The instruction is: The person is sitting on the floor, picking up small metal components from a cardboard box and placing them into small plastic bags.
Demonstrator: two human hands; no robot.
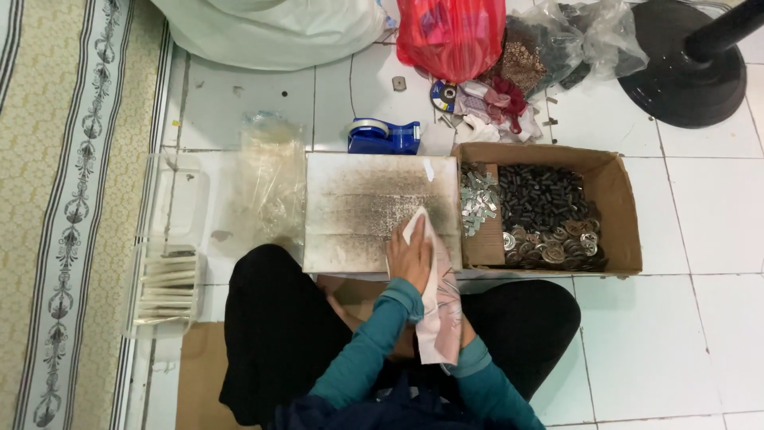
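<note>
Hand pressing cloth on dirty board, I see one hand only.
L to R: clear bags [270,179] on floor, smudged white board [358,207] w/ left hand [410,256] flat, clamped on pale cloth [436,295] at board's near-right corner; right hand hidden, can't tell; cardboard box [617,199] of metal parts just beside.

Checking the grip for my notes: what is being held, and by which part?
The left hand presses the upper end of a white cloth onto the stained board; the right hand is hidden.

Right hand hidden under the pale cloth [436,306] — black fan base [684,76] and white sack [270,28] cut off.
</note>
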